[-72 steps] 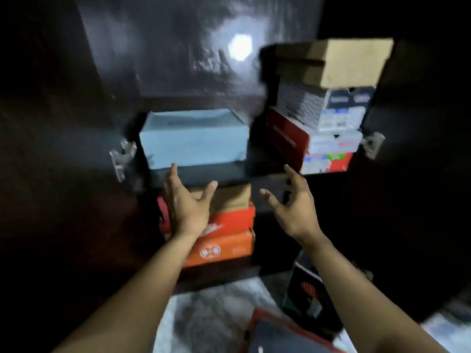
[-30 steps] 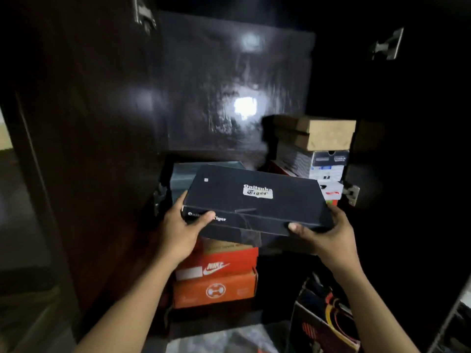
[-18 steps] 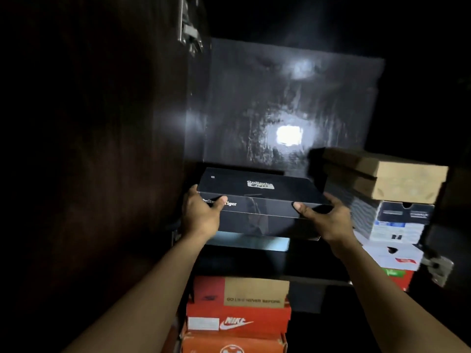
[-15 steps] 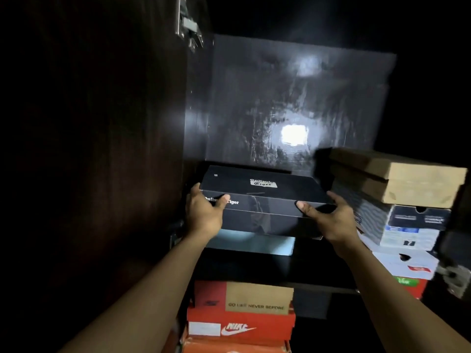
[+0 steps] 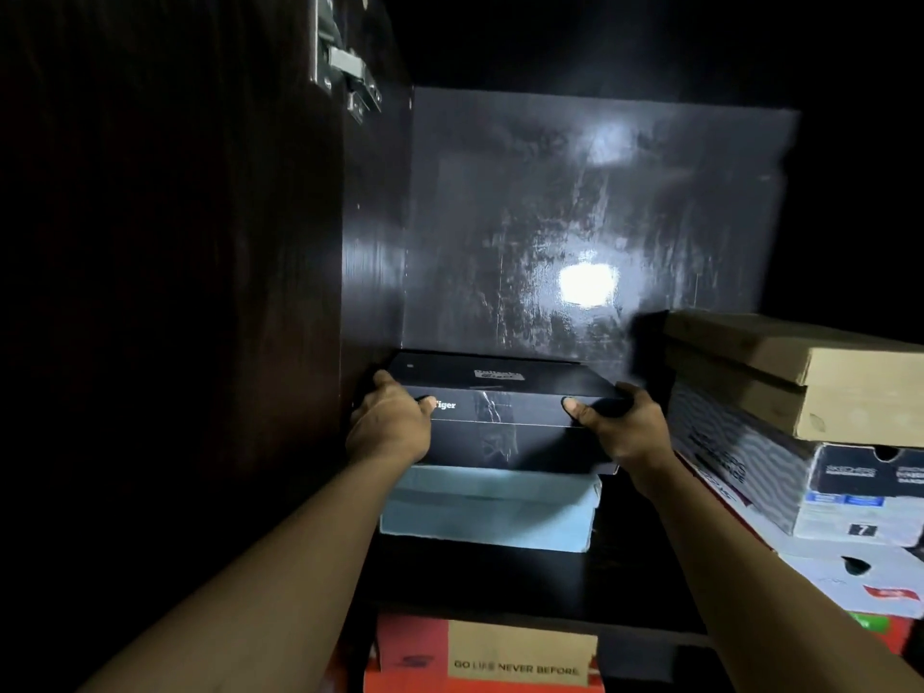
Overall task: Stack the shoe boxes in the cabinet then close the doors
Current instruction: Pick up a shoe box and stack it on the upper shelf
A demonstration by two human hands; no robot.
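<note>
A black shoe box (image 5: 505,422) with a white logo on its lid rests on a light blue shoe box (image 5: 492,512) on the cabinet shelf (image 5: 625,582). My left hand (image 5: 392,422) grips the black box's left front corner, thumb on the front face. My right hand (image 5: 622,427) holds its right front corner. The open left cabinet door (image 5: 175,292) stands at my left, with a metal hinge (image 5: 345,62) near its top.
To the right on the same shelf stands a stack: a brown cardboard box (image 5: 810,377), a grey patterned box (image 5: 780,472) and a white and red box (image 5: 850,582). Below the shelf is a red and tan box (image 5: 490,657). The glossy back panel (image 5: 575,232) reflects a light.
Both hands picked up the black box, raised it and pushed it deeper into the cabinet onto the light blue box. The camera has come closer to the shelf.
</note>
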